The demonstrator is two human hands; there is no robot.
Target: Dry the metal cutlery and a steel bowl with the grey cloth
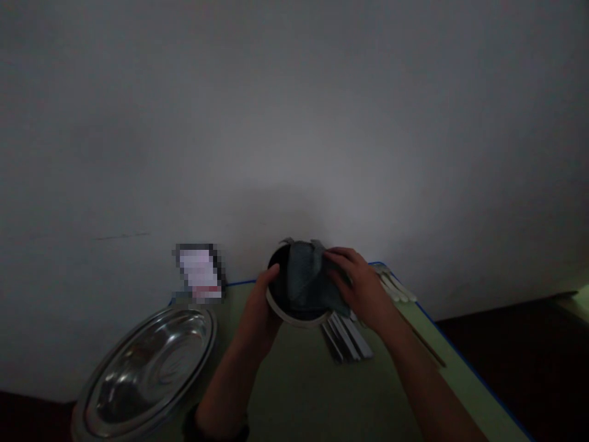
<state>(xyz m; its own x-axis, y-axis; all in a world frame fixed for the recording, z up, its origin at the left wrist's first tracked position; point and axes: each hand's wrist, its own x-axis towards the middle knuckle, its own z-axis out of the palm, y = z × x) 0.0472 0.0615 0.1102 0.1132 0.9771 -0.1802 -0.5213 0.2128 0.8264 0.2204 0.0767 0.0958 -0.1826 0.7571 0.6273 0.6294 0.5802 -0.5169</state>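
Observation:
My left hand (267, 301) grips a round bowl (294, 320) by its left side, with the thumb over the rim. The bowl has a dark inside and a pale rim, and is tilted so that its opening faces me. A grey-green cloth (304, 276) lies in the bowl and laps over its far and right edges. My right hand (354, 279) holds the cloth against the bowl's right side, its fingers curled over the fabric. Part of the cloth is hidden behind those fingers. Both hands are above the far part of the table.
A large shiny metal basin (151, 368) stands at left on the green table (317, 399). A blurred-out phone-like device (200, 273) leans by the wall (294, 123). Several flat-handled utensils (347, 337), several white-handled pieces (398, 288) and a thin stick (423, 341) lie at right.

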